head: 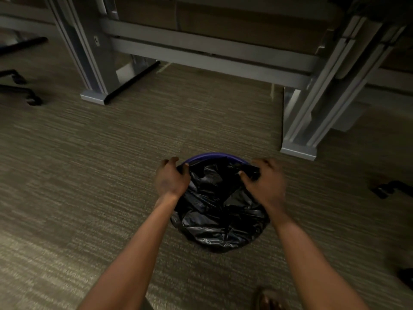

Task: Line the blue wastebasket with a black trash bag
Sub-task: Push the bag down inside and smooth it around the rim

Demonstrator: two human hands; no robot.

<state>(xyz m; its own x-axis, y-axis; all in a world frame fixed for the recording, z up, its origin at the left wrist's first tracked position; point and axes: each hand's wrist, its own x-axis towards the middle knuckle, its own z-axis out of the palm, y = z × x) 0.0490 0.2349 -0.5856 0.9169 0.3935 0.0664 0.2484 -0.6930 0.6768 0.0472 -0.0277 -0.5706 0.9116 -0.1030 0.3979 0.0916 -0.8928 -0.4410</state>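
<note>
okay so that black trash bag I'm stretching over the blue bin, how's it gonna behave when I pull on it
The black trash bag is creased and slumped, so it is probably floppy and very light. Its glossy film looks slippery, so it may slide off the blue wastebasket rim. Both hands, left and right, bunch it easily; hard tugging might tear it.

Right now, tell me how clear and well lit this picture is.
Head view: dim throughout, darkest at the corners; wide-angle bend in the desk legs; right hand slightly motion-blurred; black trash bag shows faint sheen, hiding all but the blue wastebasket's far rim.
</note>
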